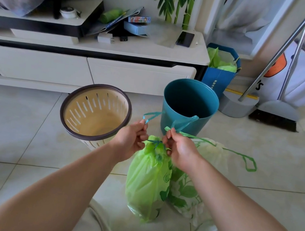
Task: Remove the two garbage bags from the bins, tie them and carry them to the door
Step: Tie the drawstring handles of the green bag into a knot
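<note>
Now, around you: a cream slotted bin (95,111) and a teal bin (189,106) stand on the tiled floor (17,125), a cabinet (88,60) behind.
Green bag (148,180): bulging, neck gathered, just before the bins.
Patterned bag (197,181): touching it on your right.
Left hand (131,140): grip pinched on a teal drawstring (151,115).
Right hand (181,150): grip pinched on the other teal loop.
</note>
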